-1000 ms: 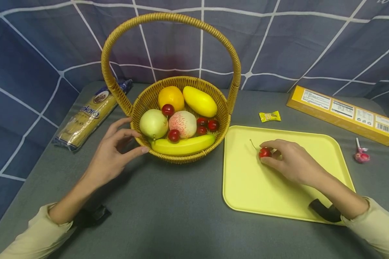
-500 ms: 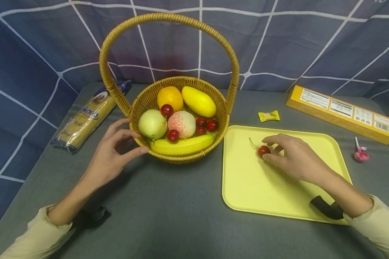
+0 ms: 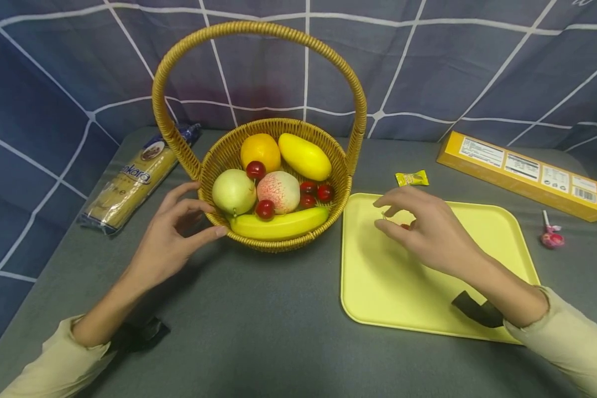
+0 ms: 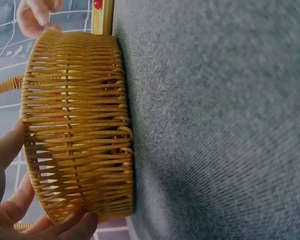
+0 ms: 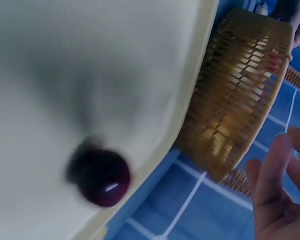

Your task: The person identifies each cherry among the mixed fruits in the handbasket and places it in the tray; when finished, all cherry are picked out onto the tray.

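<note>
In the head view, my left hand (image 3: 166,235) rests against the left side of the wicker basket (image 3: 278,246), its thumb at the front rim. The left wrist view has its fingers spread along the outside of the basket's woven wall (image 4: 80,130). My right hand (image 3: 430,232) hovers over the yellow tray (image 3: 373,287), thumb and forefinger apart. Below it a red cherry (image 3: 405,226) lies on the tray, mostly hidden by the hand; the right wrist view shows the cherry (image 5: 105,177) away from the fingers.
In the basket lie a pear (image 3: 234,190), an orange (image 3: 260,152), a peach (image 3: 279,190), a banana (image 3: 281,223), a mango-like yellow fruit (image 3: 304,156) and several cherries (image 3: 265,210). A pasta bag (image 3: 134,182), wrapped candy (image 3: 412,178), yellow box (image 3: 524,174) and lollipop (image 3: 552,239) lie around.
My right hand let go of the cherry, leaving it on the tray, and has shifted left over it with the fingers spread. The left hand and the basket stay put.
</note>
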{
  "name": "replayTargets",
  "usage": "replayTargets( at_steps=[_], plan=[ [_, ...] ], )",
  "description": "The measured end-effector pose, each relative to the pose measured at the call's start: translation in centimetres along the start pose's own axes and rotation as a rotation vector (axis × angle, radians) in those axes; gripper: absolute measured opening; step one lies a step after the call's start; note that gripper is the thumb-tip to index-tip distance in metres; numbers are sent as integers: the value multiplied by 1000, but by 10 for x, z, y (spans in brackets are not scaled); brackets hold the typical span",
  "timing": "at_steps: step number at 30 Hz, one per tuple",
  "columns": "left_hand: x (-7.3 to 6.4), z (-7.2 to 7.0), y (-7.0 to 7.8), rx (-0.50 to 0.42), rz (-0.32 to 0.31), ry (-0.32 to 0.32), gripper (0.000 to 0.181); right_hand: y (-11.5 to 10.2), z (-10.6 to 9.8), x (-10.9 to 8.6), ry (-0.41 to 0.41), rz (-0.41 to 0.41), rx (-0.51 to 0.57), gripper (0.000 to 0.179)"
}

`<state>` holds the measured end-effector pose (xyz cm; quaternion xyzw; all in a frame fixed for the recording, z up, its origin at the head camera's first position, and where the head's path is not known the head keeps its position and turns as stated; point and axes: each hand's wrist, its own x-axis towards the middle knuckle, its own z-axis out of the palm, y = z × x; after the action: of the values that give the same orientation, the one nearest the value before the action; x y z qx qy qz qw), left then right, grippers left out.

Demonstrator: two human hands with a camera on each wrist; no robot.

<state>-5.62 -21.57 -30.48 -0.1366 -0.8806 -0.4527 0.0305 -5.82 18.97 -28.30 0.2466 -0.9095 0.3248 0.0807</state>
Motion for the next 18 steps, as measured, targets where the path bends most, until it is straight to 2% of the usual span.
replayTargets(
  at_steps=[5, 8, 10, 13, 18],
  plan=[
    [1, 0, -1, -10, 0, -2, 31, -17, 15, 26, 55, -131, 69, 21],
    [2, 0, -1, -12, -1, -7, 30, -23, 24, 41, 40, -159, 114, 21],
    [2, 1, -1, -14, -1, -11, 30, -25, 29, 50, 2, -154, 141, 19],
    [2, 1, -1, -16, -1, -13, 30, -27, 36, 64, -91, -104, 153, 20],
    [2, 0, -1, -21, -2, -9, 30, -26, 45, 87, -276, 0, 81, 24]
  ],
)
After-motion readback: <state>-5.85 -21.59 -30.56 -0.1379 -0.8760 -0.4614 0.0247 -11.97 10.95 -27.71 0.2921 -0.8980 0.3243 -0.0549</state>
